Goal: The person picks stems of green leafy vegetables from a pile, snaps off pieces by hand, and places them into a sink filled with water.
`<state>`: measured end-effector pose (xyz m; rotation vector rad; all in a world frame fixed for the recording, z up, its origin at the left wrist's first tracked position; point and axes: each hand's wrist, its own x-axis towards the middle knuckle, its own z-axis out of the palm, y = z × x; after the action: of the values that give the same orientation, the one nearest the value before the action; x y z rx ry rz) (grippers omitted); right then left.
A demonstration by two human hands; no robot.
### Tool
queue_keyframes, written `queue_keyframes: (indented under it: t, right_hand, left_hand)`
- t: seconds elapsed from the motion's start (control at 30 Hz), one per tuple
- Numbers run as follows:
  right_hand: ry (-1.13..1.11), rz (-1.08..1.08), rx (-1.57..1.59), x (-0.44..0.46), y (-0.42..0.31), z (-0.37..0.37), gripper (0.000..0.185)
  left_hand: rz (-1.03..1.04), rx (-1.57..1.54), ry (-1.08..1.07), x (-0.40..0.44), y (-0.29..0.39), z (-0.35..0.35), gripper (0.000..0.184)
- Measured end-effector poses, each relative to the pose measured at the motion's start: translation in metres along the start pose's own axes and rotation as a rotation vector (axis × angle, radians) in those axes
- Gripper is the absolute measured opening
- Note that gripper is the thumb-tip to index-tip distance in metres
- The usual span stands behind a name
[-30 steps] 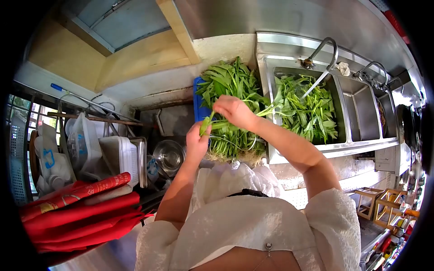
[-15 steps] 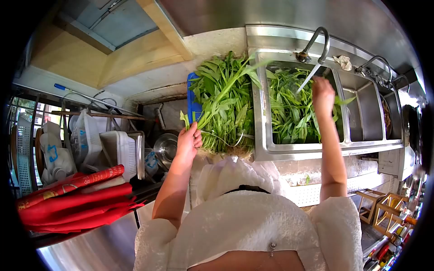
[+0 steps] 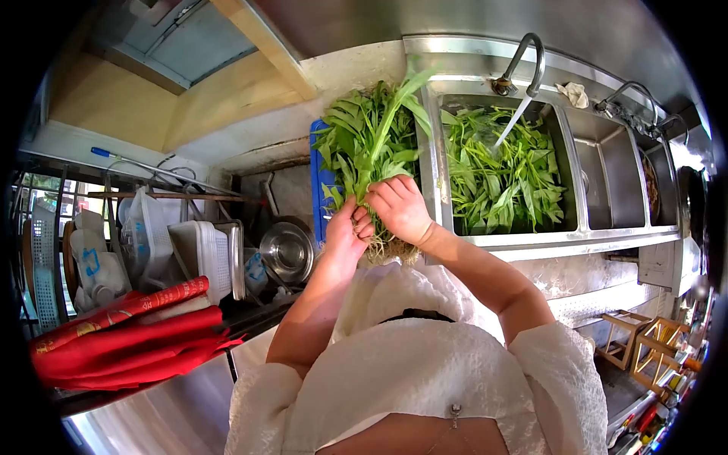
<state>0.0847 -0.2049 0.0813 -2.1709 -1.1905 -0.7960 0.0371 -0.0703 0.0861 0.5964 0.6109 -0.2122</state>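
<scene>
Close together above the heap of water spinach [image 3: 353, 136], my two hands grip one long leafy stalk [image 3: 383, 133] that points up and away from me. My left hand [image 3: 350, 230] is closed around its lower end, near some pale roots. Just to the right, my right hand [image 3: 400, 208] is closed on the stalk with bent fingers, partly hiding it. Under the heap shows the edge of a blue crate [image 3: 318, 182]. More loose water spinach [image 3: 504, 174] lies in the left sink basin [image 3: 572, 171], under running water.
A curved faucet [image 3: 540, 61] pours into the left basin. Two further basins [image 3: 607, 182] adjoin on the right. To my left are a steel bowl [image 3: 288, 250], white plastic baskets [image 3: 199, 254] and red bags [image 3: 129, 349]. Wooden stools [image 3: 626, 334] stand at lower right.
My right hand has come from over the left basin to the heap, meeting my left hand at the stalk. My left hand has shifted slightly right. The greens near the right hand now lie in the basin.
</scene>
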Motion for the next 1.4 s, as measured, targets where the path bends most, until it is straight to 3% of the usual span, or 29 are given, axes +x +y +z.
queue_keyframes:
  t: [0.13, 0.2, 0.23, 0.37, 0.53, 0.6, 0.7, 0.77, 0.8, 0.87, 0.93, 1.0, 1.1, 1.2, 1.33, 1.4]
  right_hand:
    - [0.024, 0.171, 0.167, 0.002, 0.001, 0.009, 0.018]
    - [-0.266, 0.320, 0.221, 0.004, 0.003, 0.010, 0.018]
    - [-0.345, 0.423, 0.232, 0.008, 0.003, 0.009, 0.016]
    - [-0.580, 0.506, 0.415, 0.012, 0.012, 0.016, 0.017]
    - [-0.375, 0.797, 0.664, -0.008, 0.017, 0.033, 0.020]
    - [-0.165, 1.192, 0.777, -0.018, 0.037, 0.039, 0.020]
    - [0.092, 1.110, 0.442, -0.051, 0.093, 0.018, 0.017]
    - [-0.157, 1.281, -0.069, -0.061, 0.126, -0.031, 0.017]
    - [-0.161, 1.195, -0.352, -0.076, 0.143, -0.039, 0.024]
    - [0.041, 1.016, -0.255, -0.066, 0.148, -0.070, 0.031]
    - [0.202, 0.693, -0.324, -0.037, 0.140, -0.096, 0.032]
    - [0.270, 0.541, -0.341, -0.021, 0.142, -0.099, 0.029]
    - [0.104, 0.183, -0.187, -0.003, 0.134, -0.095, 0.016]
    - [-0.131, 0.095, -0.093, -0.020, 0.123, -0.069, 0.014]
    - [-0.203, 0.093, -0.022, -0.039, 0.116, -0.051, 0.015]
    - [-0.329, 0.227, 0.082, -0.047, 0.117, -0.043, 0.015]
  left_hand:
    - [0.127, 0.024, -0.016, 0.004, -0.004, 0.001, 0.018]
    - [0.277, 0.212, 0.105, 0.003, -0.005, 0.004, 0.016]
    - [0.299, 0.232, 0.096, 0.004, -0.005, 0.002, 0.014]
    - [0.373, 0.407, 0.105, 0.003, -0.011, -0.002, 0.011]
    - [0.421, 0.516, 0.068, 0.006, -0.013, -0.007, 0.011]
    - [0.391, 0.490, 0.079, 0.003, -0.015, -0.009, 0.011]
    - [0.363, 0.462, 0.024, -0.003, -0.008, -0.018, 0.010]
    - [0.347, 0.453, -0.011, -0.007, 0.001, -0.024, 0.008]
    - [0.363, 0.441, -0.007, -0.010, 0.006, -0.028, 0.008]
    - [0.327, 0.497, -0.010, -0.013, 0.016, -0.032, 0.008]
    - [0.354, 0.549, -0.059, -0.019, 0.025, -0.030, 0.010]
    - [0.371, 0.570, -0.048, -0.024, 0.030, -0.028, 0.009]
    - [0.355, 0.591, -0.078, -0.026, 0.036, -0.031, 0.008]
    - [0.359, 0.655, -0.049, -0.027, 0.043, -0.034, 0.009]
    - [0.366, 0.689, -0.009, -0.029, 0.044, -0.037, 0.012]
    - [0.363, 0.721, -0.006, -0.029, 0.042, -0.041, 0.012]
